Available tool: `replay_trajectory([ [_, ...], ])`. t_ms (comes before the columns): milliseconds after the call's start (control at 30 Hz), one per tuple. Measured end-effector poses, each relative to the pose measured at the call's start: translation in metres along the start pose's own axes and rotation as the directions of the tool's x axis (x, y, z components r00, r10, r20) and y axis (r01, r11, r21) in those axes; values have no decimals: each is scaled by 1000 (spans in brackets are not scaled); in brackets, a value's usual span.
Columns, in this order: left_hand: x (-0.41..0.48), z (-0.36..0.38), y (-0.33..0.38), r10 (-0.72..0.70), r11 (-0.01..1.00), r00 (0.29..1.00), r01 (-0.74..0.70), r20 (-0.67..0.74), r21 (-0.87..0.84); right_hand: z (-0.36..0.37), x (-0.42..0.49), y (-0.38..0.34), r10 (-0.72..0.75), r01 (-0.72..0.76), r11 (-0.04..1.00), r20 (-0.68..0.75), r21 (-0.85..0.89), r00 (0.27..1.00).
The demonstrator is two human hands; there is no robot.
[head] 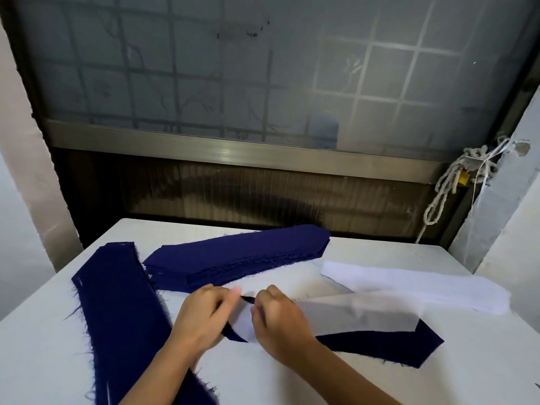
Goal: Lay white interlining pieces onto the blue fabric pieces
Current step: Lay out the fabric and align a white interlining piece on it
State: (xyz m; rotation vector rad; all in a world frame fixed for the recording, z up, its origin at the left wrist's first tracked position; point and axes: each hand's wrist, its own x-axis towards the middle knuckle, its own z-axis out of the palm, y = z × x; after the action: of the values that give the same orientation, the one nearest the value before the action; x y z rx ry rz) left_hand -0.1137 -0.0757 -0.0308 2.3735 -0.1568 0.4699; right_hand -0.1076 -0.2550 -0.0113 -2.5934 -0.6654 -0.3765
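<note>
One navy blue fabric piece (388, 346) lies flat in front of me with a thin white interlining piece (359, 314) partly over it, askew. My left hand (204, 314) and my right hand (280, 320) meet at its left end, fingers curled and pinching the edges of the interlining and the blue piece. A stack of blue fabric pieces (236, 255) lies behind my hands. A stack of white interlining pieces (415, 285) lies to the right.
A long blue fabric strip (117, 317) runs along the left of the white table (292, 381). A frosted window and a dark sill stand behind the table. Knotted cord (455, 182) hangs at the right wall.
</note>
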Motion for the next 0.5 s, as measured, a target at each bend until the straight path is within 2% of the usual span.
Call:
replay_trajectory([
  [133,2,3,-1,25,990,999,-28,27,136,9,6,9,24,-24,999,10,37,1000],
  [300,-2,-2,3,116,985,991,-106,-66,140,1,13,20,77,-92,988,127,121,989],
  [400,-2,-4,3,110,987,987,-94,-118,134,-10,10,36,95,-102,994,120,50,988],
  [500,0,-3,1,89,986,989,-70,-119,152,-30,-2,67,96,-86,992,101,-96,990],
])
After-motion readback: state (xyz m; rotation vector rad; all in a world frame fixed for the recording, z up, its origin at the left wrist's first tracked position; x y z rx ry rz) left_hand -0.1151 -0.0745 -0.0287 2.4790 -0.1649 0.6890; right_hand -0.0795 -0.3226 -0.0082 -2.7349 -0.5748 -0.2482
